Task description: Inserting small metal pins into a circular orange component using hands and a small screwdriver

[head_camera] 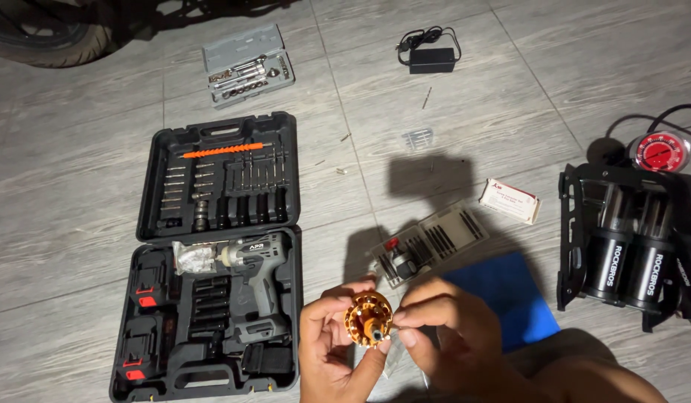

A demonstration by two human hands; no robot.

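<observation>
My left hand (327, 347) holds a small round orange-gold metal part with holes around its rim (368, 319), low in the middle of the view. My right hand (442, 332) pinches the part's right side with fingertips near its dark centre. Both hands hover above the grey tiled floor. Just behind them lies a clear plastic case of small bits (427, 242) with a red-capped piece inside.
An open black drill case (215, 254) with a grey cordless drill (259, 276) lies at left. A grey socket set (248, 66) and black power adapter (431, 56) lie farther back. A blue cloth (509, 295), white small box (509, 201) and black twin-cylinder pump with red gauge (636, 239) sit right.
</observation>
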